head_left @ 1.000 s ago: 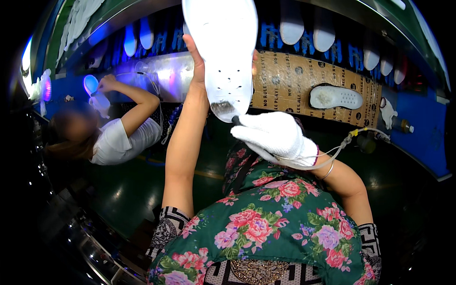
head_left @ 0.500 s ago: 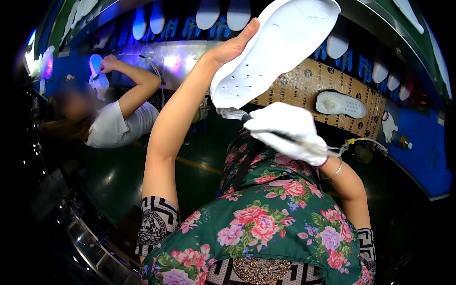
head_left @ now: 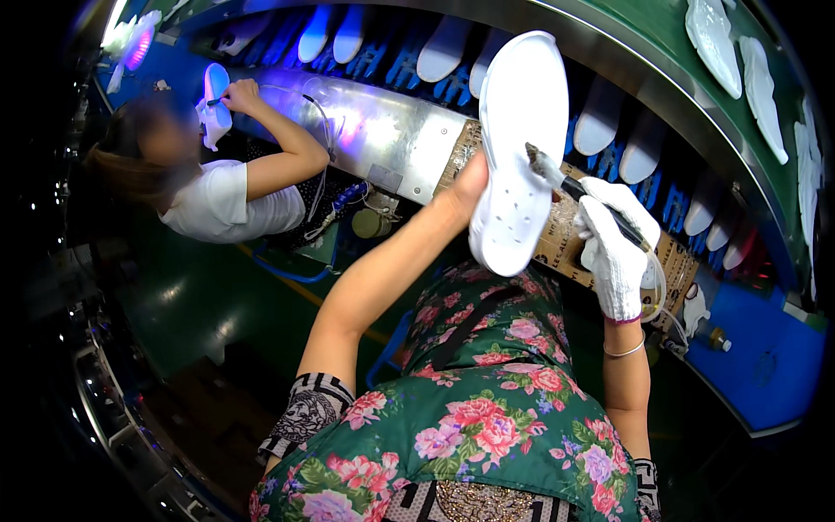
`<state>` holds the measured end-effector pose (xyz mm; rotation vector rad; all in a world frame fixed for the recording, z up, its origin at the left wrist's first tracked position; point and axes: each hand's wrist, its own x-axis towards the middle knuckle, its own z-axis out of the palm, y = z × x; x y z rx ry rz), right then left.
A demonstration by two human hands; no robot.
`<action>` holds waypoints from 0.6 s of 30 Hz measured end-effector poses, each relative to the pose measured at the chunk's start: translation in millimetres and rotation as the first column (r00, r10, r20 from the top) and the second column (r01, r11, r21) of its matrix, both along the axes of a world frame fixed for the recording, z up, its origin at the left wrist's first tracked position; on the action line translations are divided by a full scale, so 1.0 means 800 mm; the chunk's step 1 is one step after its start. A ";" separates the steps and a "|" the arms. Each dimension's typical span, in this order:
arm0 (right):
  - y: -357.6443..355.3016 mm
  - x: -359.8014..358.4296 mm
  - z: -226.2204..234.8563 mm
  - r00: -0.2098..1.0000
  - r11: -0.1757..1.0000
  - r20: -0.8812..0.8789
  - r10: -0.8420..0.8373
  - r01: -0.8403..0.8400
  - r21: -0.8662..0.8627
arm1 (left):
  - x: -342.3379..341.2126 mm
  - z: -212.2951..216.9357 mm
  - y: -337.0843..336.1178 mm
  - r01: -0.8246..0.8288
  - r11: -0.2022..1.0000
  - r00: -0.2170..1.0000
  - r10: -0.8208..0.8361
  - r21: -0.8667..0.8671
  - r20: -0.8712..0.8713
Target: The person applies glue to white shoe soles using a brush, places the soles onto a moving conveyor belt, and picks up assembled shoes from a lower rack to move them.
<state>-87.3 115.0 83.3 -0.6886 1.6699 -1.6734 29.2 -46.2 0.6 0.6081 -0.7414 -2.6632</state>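
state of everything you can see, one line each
white sole: held up, perforated lower half
left hand: bare, gripping the white sole
brush: bristles over the white sole, contact unclear
right hand: gloved, gripping the brush
bracelet: worn
apron: worn
racked soles: lined up

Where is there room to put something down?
Bare metal shows between the cables and the brown cardboard; the blue surface is open right of the bottle. It's crowded around the right hand and along the row of white soles.

Metal ledge (head_left: 404, 135) gives passage — held white sole (head_left: 511, 165) blocks rightward.
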 end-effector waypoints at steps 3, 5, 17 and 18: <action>-0.007 -0.009 0.005 0.937 0.994 -0.331 0.107 -0.099 0.041 | 0.014 0.008 0.033 0.068 0.993 0.997 -0.066 -0.095 0.029; -0.005 -0.011 0.003 0.904 0.982 -0.386 0.184 -0.155 0.106 | 0.025 -0.018 0.044 0.057 0.997 0.998 -0.056 -0.043 0.018; 0.020 0.038 0.015 0.701 0.952 -0.645 0.304 -0.247 0.181 | 0.077 -0.001 0.079 0.090 0.744 0.822 0.320 0.662 -0.472; 0.020 0.040 0.016 0.686 0.949 -0.658 0.310 -0.268 0.167 | 0.078 0.011 0.083 0.044 0.703 0.830 0.370 0.710 -0.418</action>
